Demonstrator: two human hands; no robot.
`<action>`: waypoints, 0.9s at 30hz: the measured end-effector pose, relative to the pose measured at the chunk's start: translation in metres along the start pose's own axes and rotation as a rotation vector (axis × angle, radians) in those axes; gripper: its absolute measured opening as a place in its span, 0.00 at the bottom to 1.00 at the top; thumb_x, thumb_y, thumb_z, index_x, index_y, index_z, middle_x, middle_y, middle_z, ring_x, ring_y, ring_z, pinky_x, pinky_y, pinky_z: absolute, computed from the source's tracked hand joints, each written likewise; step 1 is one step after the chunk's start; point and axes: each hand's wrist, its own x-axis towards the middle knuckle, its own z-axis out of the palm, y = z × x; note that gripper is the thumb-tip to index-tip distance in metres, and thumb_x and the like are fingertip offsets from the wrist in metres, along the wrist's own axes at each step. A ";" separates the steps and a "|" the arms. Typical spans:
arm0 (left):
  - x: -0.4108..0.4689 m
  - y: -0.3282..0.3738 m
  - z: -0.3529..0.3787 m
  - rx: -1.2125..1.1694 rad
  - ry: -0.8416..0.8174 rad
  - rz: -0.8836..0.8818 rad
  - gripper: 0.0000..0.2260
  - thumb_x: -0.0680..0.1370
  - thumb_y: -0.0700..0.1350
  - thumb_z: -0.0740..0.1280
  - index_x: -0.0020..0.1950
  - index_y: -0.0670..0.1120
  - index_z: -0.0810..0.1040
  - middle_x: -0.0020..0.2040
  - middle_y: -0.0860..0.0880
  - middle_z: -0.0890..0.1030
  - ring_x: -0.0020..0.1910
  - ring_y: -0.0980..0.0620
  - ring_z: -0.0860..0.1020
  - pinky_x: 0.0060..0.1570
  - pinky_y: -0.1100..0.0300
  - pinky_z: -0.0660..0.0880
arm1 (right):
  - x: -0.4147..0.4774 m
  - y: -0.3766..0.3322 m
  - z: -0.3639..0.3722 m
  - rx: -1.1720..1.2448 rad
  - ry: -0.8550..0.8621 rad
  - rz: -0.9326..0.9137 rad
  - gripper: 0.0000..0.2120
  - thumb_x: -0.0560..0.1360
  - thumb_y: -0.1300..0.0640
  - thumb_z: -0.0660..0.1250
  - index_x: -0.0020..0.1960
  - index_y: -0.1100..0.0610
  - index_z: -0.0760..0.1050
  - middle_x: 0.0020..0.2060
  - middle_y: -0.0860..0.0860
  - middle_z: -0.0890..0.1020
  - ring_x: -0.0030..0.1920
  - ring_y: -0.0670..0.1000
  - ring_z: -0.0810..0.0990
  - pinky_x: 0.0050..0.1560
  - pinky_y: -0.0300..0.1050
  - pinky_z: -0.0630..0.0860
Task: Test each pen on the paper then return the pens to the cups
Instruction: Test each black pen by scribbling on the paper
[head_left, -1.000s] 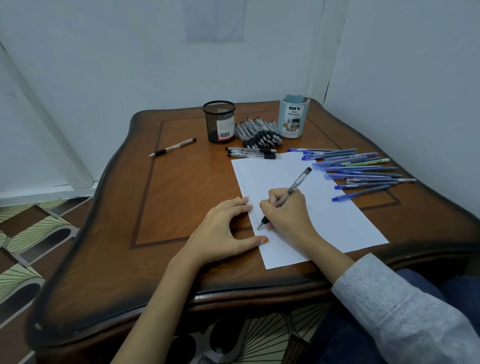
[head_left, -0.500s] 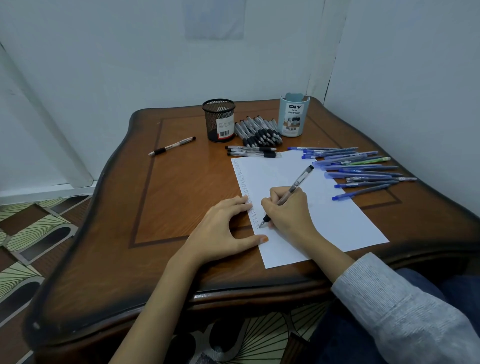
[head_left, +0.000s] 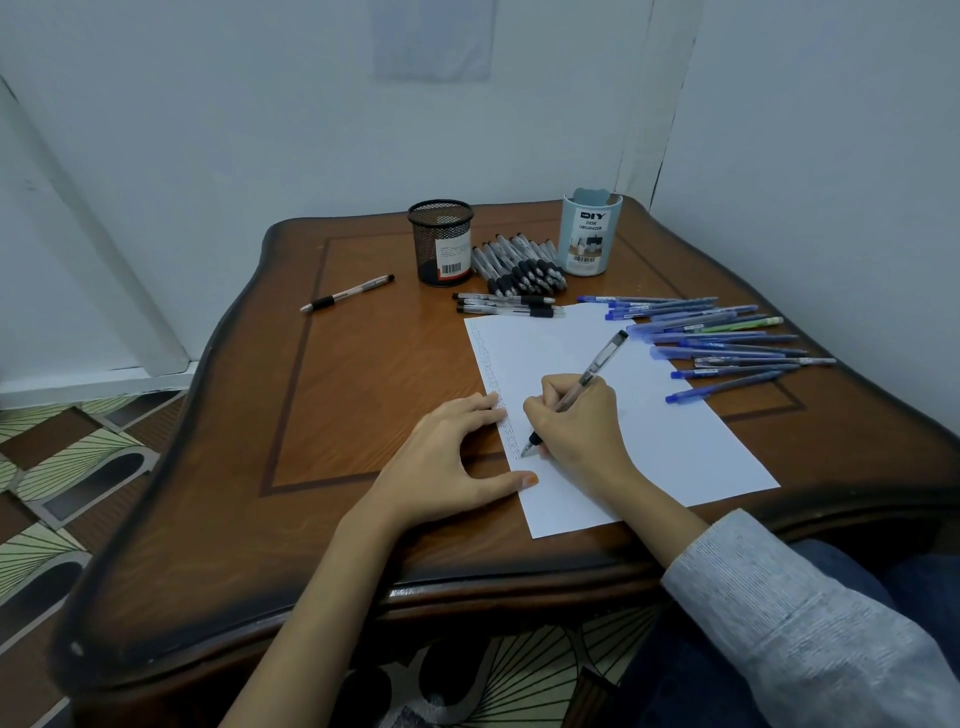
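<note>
My right hand (head_left: 579, 426) grips a clear black-tipped pen (head_left: 597, 366), its tip touching the white paper (head_left: 675, 431) near the left margin, where a column of small marks runs down. My left hand (head_left: 447, 460) rests flat with spread fingers across the paper's left edge. At the back stand a black mesh cup (head_left: 441, 241) and a pale blue cup (head_left: 589, 234), with a pile of black-grip pens (head_left: 519, 265) between them. Three black pens (head_left: 506, 305) lie above the paper, several blue pens (head_left: 722, 340) lie to its right, and a lone black pen (head_left: 347, 293) lies at the left.
The wooden table (head_left: 337, 389) has a curved front edge and stands in a corner, with walls behind and to the right. Patterned floor (head_left: 62, 457) shows on the left. My grey sleeve (head_left: 789, 613) covers the right forearm at the lower right.
The pen tip has shifted slightly along the left margin column while my right hand writes. My left hand stays in place on the paper.
</note>
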 end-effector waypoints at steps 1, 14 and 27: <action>0.000 0.000 0.000 -0.003 0.004 -0.001 0.37 0.66 0.65 0.70 0.71 0.51 0.69 0.73 0.59 0.64 0.72 0.62 0.58 0.72 0.57 0.57 | 0.000 0.000 0.000 -0.009 0.004 -0.007 0.19 0.73 0.68 0.64 0.26 0.60 0.63 0.24 0.55 0.67 0.21 0.47 0.72 0.26 0.40 0.72; 0.006 -0.008 0.000 -0.081 0.073 -0.023 0.15 0.80 0.45 0.61 0.66 0.49 0.75 0.70 0.55 0.69 0.69 0.61 0.63 0.62 0.72 0.54 | 0.006 -0.011 -0.011 0.386 -0.102 0.330 0.17 0.80 0.40 0.52 0.51 0.52 0.70 0.21 0.48 0.70 0.21 0.43 0.65 0.25 0.35 0.62; 0.031 -0.011 -0.020 -0.076 -0.001 -0.058 0.11 0.79 0.41 0.63 0.58 0.48 0.80 0.59 0.55 0.78 0.59 0.59 0.74 0.58 0.71 0.68 | 0.004 -0.006 -0.009 0.323 -0.141 0.245 0.16 0.83 0.48 0.50 0.53 0.53 0.74 0.22 0.51 0.71 0.21 0.44 0.67 0.25 0.36 0.64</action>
